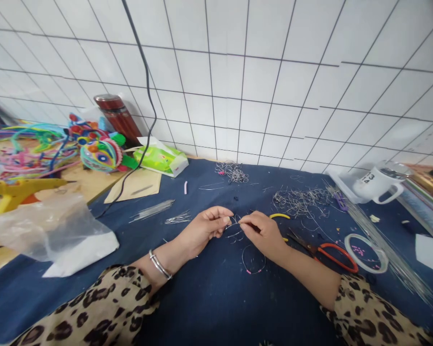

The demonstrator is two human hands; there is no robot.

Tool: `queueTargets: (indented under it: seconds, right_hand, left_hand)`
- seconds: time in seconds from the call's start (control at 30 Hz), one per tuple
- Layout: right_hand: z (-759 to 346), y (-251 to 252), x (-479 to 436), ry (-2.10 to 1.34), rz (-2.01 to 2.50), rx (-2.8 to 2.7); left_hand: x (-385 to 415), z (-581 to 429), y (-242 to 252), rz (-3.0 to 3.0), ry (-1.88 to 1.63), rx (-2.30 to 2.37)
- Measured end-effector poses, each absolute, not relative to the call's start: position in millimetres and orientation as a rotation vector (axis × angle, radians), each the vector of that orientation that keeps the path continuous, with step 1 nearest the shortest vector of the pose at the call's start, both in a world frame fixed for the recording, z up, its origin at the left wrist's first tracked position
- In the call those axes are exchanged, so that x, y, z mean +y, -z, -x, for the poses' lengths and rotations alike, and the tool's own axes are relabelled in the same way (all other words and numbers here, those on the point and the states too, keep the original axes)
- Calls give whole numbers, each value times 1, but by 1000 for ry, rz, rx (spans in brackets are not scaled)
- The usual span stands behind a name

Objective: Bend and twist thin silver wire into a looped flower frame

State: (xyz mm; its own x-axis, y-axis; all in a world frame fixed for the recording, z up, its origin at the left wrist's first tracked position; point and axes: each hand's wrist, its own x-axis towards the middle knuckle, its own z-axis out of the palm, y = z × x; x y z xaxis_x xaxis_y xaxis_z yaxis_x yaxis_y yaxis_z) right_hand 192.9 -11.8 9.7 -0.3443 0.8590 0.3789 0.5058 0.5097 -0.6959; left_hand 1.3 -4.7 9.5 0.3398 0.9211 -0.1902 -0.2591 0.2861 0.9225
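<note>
Both hands are on a thin wire (234,224) right between them. The left hand (206,226) and right hand (261,231) each pinch it with thumb and forefinger, fingertips nearly touching, just above the blue cloth (209,298). That stuff looks feather-light, springy and easy to kink, so I'd grip close to the bend, not the loose ends. A beaded wire loop (253,263) lies just below the right hand, with red scissors (334,255) off to its right.

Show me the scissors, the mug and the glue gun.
scissors (326,248), head view, red handle.
mug (378,187), head view, white side.
glue gun (25,186), head view, yellow barrel.
</note>
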Motion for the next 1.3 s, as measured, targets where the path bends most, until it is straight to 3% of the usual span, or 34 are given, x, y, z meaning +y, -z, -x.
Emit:
queueTargets:
  seconds: [0.97, 1.3]
  right_hand:
    - [-194, -9, -14, -483, 982, -2058]
    - [-193, -14, -14, -707, 1154, -1961]
  left_hand:
    - [-5, -1, -13, -1142, -1029, 900]
    - [-3, 3, -14, -1129, -698, 910]
